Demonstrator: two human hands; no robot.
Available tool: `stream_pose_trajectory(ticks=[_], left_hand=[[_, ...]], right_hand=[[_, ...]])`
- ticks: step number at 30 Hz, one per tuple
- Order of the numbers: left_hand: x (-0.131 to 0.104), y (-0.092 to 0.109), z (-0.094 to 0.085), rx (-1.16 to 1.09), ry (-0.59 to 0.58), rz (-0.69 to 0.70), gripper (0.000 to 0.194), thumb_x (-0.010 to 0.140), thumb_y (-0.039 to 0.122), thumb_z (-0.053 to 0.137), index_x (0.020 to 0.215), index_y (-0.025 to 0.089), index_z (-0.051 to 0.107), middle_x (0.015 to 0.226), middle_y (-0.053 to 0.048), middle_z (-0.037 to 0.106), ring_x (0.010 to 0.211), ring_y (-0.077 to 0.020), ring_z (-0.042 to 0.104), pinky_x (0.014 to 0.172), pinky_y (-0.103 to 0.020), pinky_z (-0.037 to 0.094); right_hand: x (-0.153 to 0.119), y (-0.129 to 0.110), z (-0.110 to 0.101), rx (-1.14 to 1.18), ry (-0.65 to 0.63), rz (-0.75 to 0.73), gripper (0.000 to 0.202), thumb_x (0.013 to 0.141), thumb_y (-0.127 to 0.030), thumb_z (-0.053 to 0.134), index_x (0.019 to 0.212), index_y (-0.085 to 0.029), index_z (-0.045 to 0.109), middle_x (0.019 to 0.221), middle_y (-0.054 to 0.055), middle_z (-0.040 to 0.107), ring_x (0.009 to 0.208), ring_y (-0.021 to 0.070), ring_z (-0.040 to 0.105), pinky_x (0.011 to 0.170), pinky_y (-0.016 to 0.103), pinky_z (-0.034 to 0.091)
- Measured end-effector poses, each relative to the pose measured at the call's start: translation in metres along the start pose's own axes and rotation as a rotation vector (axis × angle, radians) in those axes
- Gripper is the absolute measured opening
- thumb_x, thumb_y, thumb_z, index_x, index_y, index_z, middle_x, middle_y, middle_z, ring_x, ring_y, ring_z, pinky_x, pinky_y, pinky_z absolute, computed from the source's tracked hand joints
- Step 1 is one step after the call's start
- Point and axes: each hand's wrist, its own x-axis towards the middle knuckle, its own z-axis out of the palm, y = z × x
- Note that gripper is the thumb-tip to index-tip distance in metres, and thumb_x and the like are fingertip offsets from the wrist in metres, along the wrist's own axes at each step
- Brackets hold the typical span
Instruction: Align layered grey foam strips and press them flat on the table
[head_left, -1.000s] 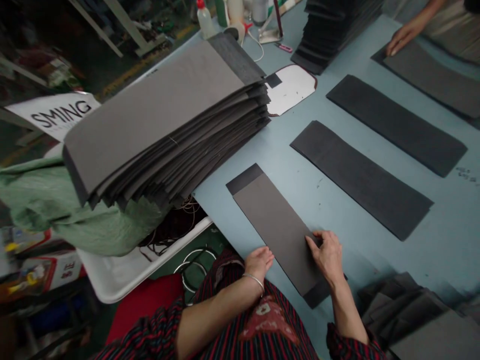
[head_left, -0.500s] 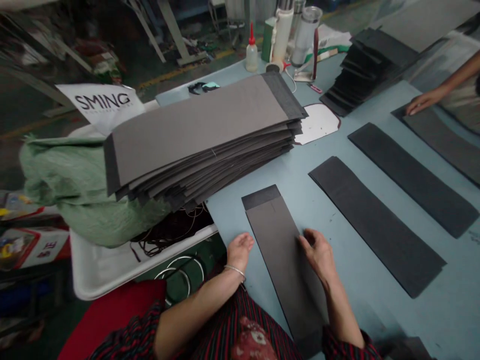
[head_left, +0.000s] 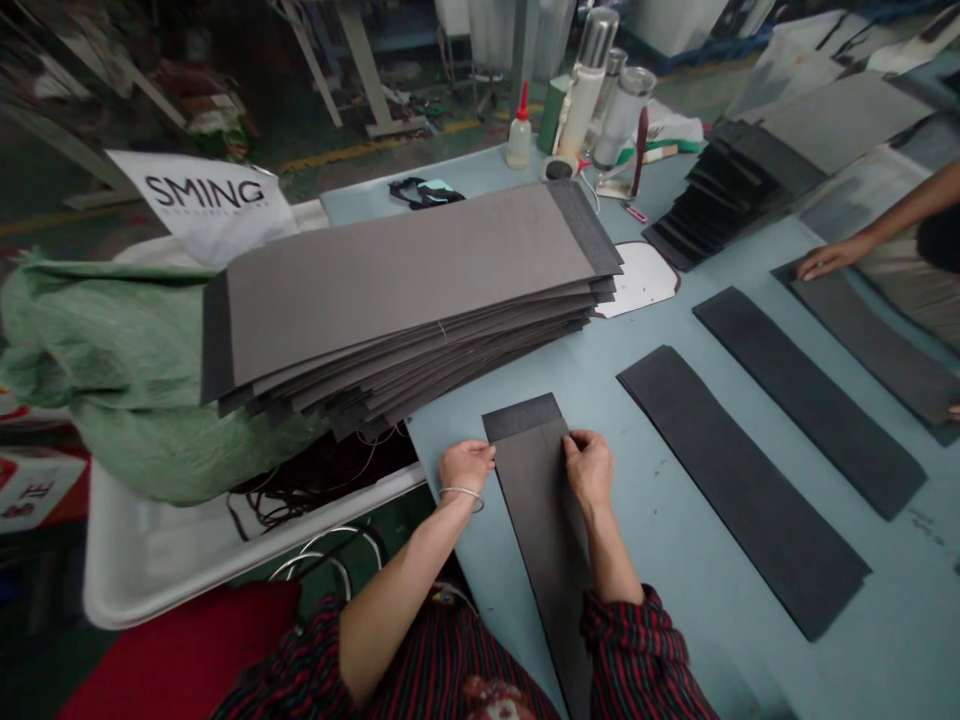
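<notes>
A long grey sheet point(head_left: 536, 500) lies on the blue table in front of me, over a darker sheet point(head_left: 523, 414) whose end shows beyond it. My left hand point(head_left: 466, 467) pinches the grey sheet's left edge near that far end. Across from it, my right hand point(head_left: 589, 466) has thumb and fingers closed on the right edge. Up and to the left rests a tall stack of grey and dark sheets point(head_left: 405, 270). Two dark strips, one nearer point(head_left: 735, 480) and one farther point(head_left: 810, 395), lie to the right.
Another person's hand point(head_left: 829, 258) touches a grey strip point(head_left: 877, 330) at the right. A white tub point(head_left: 150, 590) with a green sack point(head_left: 142, 380) stands left of the table. Bottles point(head_left: 585, 100), a red-tipped glue bottle point(head_left: 518, 140) and a dark stack point(head_left: 720, 190) sit at the back.
Both my hands have moved toward the sheet's far end. My left hand has come from beside the sheet onto its left edge; my right hand has slid up the right edge. The camera view has shifted slightly.
</notes>
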Motion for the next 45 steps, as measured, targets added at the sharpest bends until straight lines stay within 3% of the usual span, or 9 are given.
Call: stream_pose_trajectory(ticks=[8, 25, 29, 33, 39, 45], left_hand=[[0.006, -0.005, -0.002, 0.127, 0.004, 0.016, 0.016, 0.068, 0.028, 0.073, 0.077, 0.016, 0.069, 0.069, -0.006, 0.071, 0.065, -0.0196, 0.069, 0.057, -0.024, 0.051], [0.0, -0.002, 0.001, 0.289, 0.067, 0.139, 0.011, 0.071, 0.031, 0.069, 0.073, 0.02, 0.069, 0.072, -0.005, 0.072, 0.066, -0.0188, 0.068, 0.06, -0.026, 0.05], [-0.005, -0.002, -0.006, 0.324, 0.082, 0.201, 0.01, 0.071, 0.031, 0.071, 0.077, 0.022, 0.071, 0.081, -0.006, 0.073, 0.079, -0.0219, 0.068, 0.07, -0.029, 0.05], [-0.015, -0.011, -0.009, 0.281, 0.046, 0.192, 0.017, 0.078, 0.024, 0.065, 0.094, 0.019, 0.07, 0.086, -0.007, 0.073, 0.078, -0.0187, 0.069, 0.073, -0.029, 0.052], [-0.035, -0.019, 0.002, 0.243, 0.034, 0.153, 0.02, 0.076, 0.017, 0.068, 0.096, 0.016, 0.069, 0.085, -0.008, 0.073, 0.075, -0.017, 0.069, 0.072, -0.027, 0.052], [-0.038, -0.017, 0.008, 0.324, 0.071, 0.211, 0.02, 0.076, 0.02, 0.069, 0.095, 0.017, 0.068, 0.086, -0.007, 0.072, 0.076, -0.0174, 0.068, 0.074, -0.028, 0.05]], right_hand=[[0.0, -0.005, 0.006, -0.04, 0.066, 0.03, 0.022, 0.079, -0.031, 0.054, 0.083, -0.014, 0.068, 0.087, 0.012, 0.067, 0.081, 0.0223, 0.059, 0.076, 0.033, 0.043], [-0.002, -0.01, 0.003, -0.151, 0.061, -0.053, 0.022, 0.082, -0.032, 0.049, 0.08, -0.016, 0.065, 0.085, 0.011, 0.059, 0.082, 0.0236, 0.053, 0.076, 0.035, 0.039], [-0.001, -0.008, 0.002, -0.155, 0.056, -0.071, 0.022, 0.083, -0.032, 0.049, 0.082, -0.016, 0.064, 0.085, 0.011, 0.06, 0.082, 0.0232, 0.052, 0.076, 0.034, 0.039], [-0.002, -0.007, 0.004, -0.144, 0.065, -0.078, 0.023, 0.083, -0.032, 0.05, 0.09, -0.015, 0.063, 0.089, 0.011, 0.06, 0.085, 0.0234, 0.051, 0.077, 0.034, 0.039], [-0.004, -0.006, 0.008, -0.131, 0.112, -0.073, 0.025, 0.084, -0.032, 0.05, 0.094, -0.014, 0.064, 0.091, 0.011, 0.061, 0.089, 0.0241, 0.052, 0.082, 0.035, 0.039], [-0.004, -0.009, 0.013, -0.101, 0.128, -0.005, 0.027, 0.082, -0.038, 0.058, 0.091, -0.014, 0.065, 0.091, 0.012, 0.061, 0.088, 0.0247, 0.052, 0.083, 0.036, 0.04]])
